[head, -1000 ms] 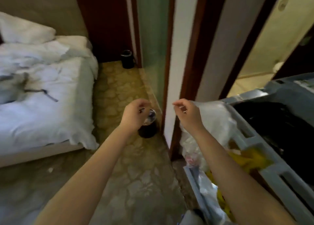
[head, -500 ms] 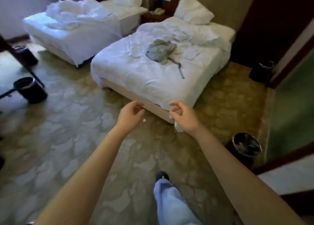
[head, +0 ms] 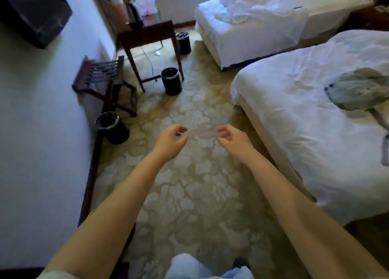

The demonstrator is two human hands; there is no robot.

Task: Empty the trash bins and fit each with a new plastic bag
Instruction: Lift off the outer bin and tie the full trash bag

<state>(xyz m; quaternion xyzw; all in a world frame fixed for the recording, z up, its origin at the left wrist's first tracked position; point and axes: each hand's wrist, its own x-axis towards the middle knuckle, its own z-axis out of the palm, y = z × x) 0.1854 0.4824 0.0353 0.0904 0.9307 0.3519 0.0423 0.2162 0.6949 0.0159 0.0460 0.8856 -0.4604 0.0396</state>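
the near bed [head: 305, 114] fills your right side, with the far bed [head: 242, 36] beyond it. a dark desk [head: 147, 30] stands by the left wall and a luggage rack [head: 101, 74] sits nearer you. the nearest bin [head: 112, 128] stands against the wall just beside the rack, the middle bin [head: 171, 80] at the desk's front leg, and the far bin [head: 183, 43] between desk and far bed. your left hand [head: 170, 140] and right hand [head: 234, 138] hang over the carpet, fingers loosely curled, holding nothing.

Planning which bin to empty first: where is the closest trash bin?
The closest trash bin stands at the left of the head view, on the carpet beside the wall, just this side of the luggage rack.
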